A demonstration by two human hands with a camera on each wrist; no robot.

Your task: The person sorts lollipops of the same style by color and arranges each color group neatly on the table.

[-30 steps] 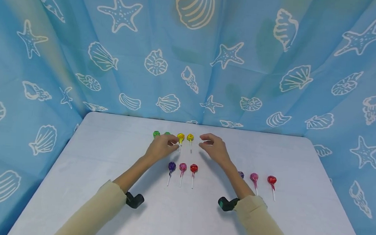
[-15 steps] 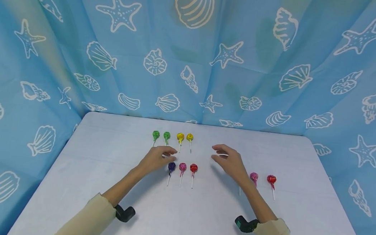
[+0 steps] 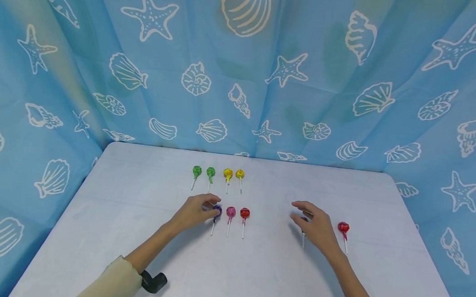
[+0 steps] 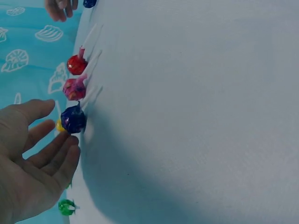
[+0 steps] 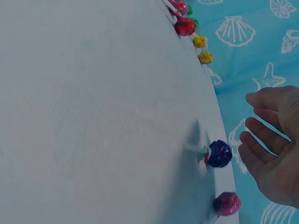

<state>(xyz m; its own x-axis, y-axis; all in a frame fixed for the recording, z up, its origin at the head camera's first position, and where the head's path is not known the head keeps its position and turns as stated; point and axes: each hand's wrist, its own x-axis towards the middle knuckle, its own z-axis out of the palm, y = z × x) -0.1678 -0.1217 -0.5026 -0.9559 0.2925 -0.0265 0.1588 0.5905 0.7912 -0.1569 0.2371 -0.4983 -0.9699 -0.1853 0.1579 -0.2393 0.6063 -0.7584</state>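
My left hand (image 3: 195,211) hovers at a purple lollipop (image 3: 217,212), fingers spread and gently bent. In the left wrist view a gap shows between the thumb and fingers, beside the purple wrapper (image 4: 73,119). To its right lie a pink lollipop (image 3: 231,212) and a red lollipop (image 3: 245,212). Over on the right, my right hand (image 3: 314,226) is above a second purple lollipop (image 5: 219,154), partly covering it in the head view. Its fingers are loosely bent and hold nothing. A second pink lollipop (image 5: 227,204) is hidden by that hand in the head view.
Two green lollipops (image 3: 197,170) and two yellow lollipops (image 3: 228,172) form a row farther back on the white table (image 3: 146,170). Another red lollipop (image 3: 343,227) lies right of my right hand. A blue shell-print curtain (image 3: 243,67) hangs behind the table.
Both hands have come back from the yellow lollipops towards the front of the table. The left moved to the purple lollipop, the right moved rightward to the other purple one. No lollipop has shifted.
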